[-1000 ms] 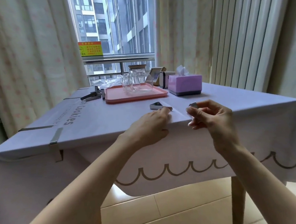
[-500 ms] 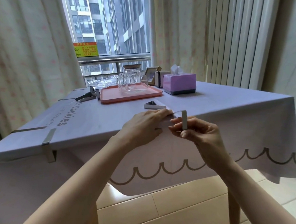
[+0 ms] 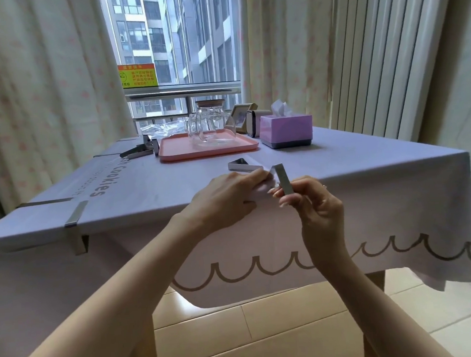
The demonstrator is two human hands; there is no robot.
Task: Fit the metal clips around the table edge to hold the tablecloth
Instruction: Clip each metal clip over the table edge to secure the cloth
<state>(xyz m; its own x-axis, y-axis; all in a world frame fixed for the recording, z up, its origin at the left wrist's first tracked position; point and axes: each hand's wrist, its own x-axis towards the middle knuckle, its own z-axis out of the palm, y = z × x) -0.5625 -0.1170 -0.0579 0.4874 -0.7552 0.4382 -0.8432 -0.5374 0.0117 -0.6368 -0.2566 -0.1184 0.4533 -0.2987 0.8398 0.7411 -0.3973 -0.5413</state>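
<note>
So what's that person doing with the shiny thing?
A person is clipping the tablecloth down. The right hand pinches a metal clip at the near edge, not yet pushed on. The left hand presses the cloth beside it. One fitted clip already sits further left; a spare clip lies behind the hands.

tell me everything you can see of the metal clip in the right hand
The shiny grey metal clip is a flat strip, bent over at its top end. It stands almost upright over the near edge of the lilac tablecloth, not yet fitted. The right hand pinches its lower end; the left hand presses the cloth beside it, contact unclear.
</note>
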